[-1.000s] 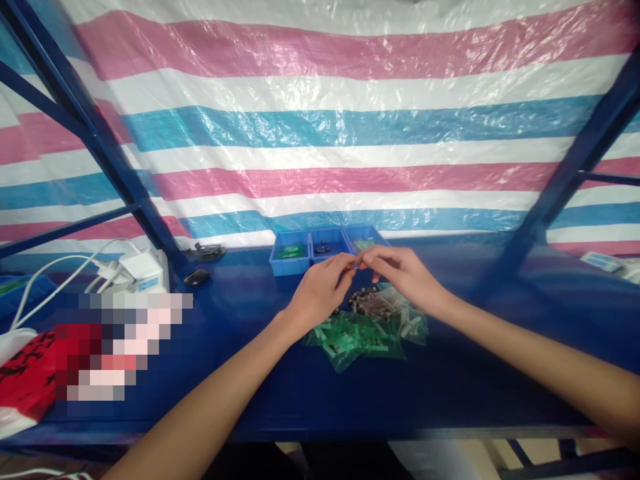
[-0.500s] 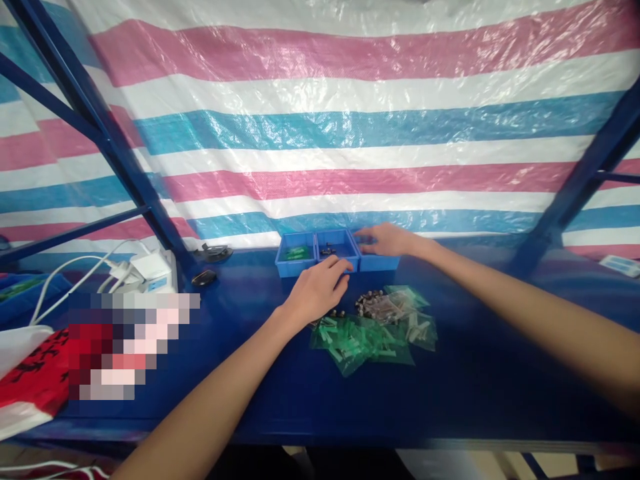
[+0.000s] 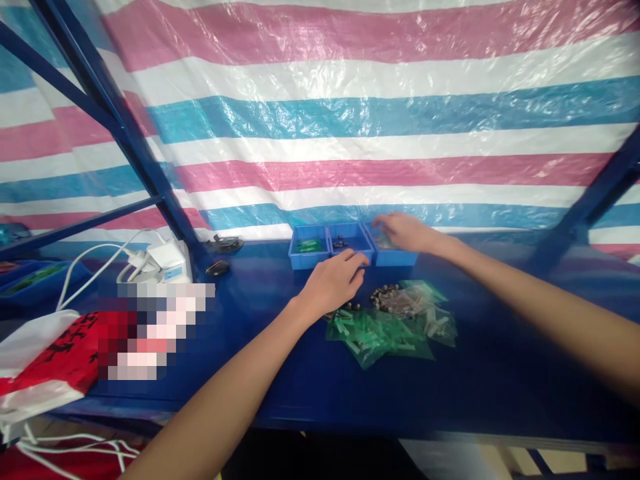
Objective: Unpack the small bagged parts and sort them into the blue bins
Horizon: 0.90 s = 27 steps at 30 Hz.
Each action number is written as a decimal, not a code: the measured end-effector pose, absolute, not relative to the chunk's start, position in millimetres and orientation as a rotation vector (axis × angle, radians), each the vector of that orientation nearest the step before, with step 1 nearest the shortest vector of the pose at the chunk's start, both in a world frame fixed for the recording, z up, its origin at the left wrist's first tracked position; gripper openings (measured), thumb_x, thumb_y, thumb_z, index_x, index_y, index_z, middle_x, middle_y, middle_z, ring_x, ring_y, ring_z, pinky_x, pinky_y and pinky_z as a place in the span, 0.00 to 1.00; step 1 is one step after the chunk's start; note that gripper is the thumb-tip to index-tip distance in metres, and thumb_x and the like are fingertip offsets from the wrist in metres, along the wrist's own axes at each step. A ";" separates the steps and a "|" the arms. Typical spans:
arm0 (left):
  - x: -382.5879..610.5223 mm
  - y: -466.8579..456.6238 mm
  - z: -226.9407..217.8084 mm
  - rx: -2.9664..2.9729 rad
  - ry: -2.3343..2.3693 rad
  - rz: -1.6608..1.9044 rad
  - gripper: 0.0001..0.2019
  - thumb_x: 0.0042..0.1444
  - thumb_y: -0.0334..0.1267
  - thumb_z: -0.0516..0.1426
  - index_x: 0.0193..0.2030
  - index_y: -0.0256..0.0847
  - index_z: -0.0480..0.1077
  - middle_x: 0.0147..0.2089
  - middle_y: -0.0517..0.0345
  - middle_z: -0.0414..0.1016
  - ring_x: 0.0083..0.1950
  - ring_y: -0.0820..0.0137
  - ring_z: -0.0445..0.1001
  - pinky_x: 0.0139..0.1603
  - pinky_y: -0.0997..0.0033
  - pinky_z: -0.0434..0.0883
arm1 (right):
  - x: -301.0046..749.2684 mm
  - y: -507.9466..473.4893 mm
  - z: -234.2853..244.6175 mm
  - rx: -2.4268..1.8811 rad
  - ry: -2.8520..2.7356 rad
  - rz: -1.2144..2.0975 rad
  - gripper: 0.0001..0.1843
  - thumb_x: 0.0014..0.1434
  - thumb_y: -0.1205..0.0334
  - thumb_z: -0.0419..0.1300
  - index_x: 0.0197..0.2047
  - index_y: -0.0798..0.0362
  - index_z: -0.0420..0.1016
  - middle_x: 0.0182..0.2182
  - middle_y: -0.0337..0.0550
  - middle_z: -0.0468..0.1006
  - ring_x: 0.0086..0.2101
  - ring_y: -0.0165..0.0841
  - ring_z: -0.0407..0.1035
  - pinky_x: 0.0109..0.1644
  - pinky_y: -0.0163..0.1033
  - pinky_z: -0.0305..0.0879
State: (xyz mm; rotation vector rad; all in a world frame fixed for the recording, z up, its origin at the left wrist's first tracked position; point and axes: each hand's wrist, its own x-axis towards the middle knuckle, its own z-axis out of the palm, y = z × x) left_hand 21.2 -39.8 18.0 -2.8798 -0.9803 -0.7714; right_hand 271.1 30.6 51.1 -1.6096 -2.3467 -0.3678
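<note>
My left hand (image 3: pixel 334 283) hovers palm down just in front of the middle blue bin (image 3: pixel 369 259), its fingers loosely bent and the thumb apart. A few small dark parts (image 3: pixel 341 242) lie in that bin. My right hand (image 3: pixel 406 232) is over the right blue bin (image 3: pixel 400 259), fingers apart and reaching down past its rim; what they touch is unclear. Green pieces (image 3: pixel 309 246) lie in the left blue bin (image 3: pixel 307 262). Closer to me is a pile of green plastic bags (image 3: pixel 373 337), with clear bags (image 3: pixel 435 320) and small metallic parts (image 3: pixel 387 298) beside it.
On the left are a power strip with white plugs (image 3: pixel 165 257), a black computer mouse (image 3: pixel 217 268), a dark coiled item (image 3: pixel 225 244) and a red and white bag (image 3: pixel 65 353). Blue frame posts (image 3: pixel 125 133) flank the blue table (image 3: pixel 240 333); a striped sheet (image 3: pixel 350 133) hangs behind.
My right hand has shifted from the right bin's left side to further over it, fingers lower. My left hand stays by the middle bin. The whole view has shifted slightly.
</note>
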 end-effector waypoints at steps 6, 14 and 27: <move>20.6 -39.8 19.8 -2.895 -0.972 -0.774 0.14 0.72 0.35 0.44 0.55 0.42 0.68 0.50 0.54 0.74 0.47 0.66 0.77 0.44 0.68 0.71 | 249.1 -28.6 52.2 -1.554 -2.117 -0.878 0.24 0.73 0.52 0.41 0.41 0.57 0.73 0.33 0.54 0.77 0.34 0.45 0.67 0.43 0.48 0.50; 10.2 -34.7 26.4 -2.924 -0.999 -0.532 0.10 0.69 0.39 0.50 0.50 0.43 0.71 0.45 0.55 0.75 0.44 0.64 0.76 0.40 0.67 0.71 | 231.5 -72.9 20.6 -1.445 -2.501 -0.453 0.18 0.73 0.56 0.46 0.36 0.53 0.71 0.34 0.48 0.78 0.36 0.42 0.71 0.42 0.45 0.54; -23.5 -19.7 51.0 -3.269 -1.303 -0.259 0.29 0.51 0.54 0.67 0.58 0.44 0.74 0.53 0.50 0.78 0.48 0.61 0.78 0.42 0.70 0.71 | 252.4 -80.3 35.3 -1.274 -2.513 -0.075 0.15 0.72 0.57 0.50 0.47 0.52 0.76 0.43 0.52 0.79 0.43 0.44 0.73 0.46 0.49 0.68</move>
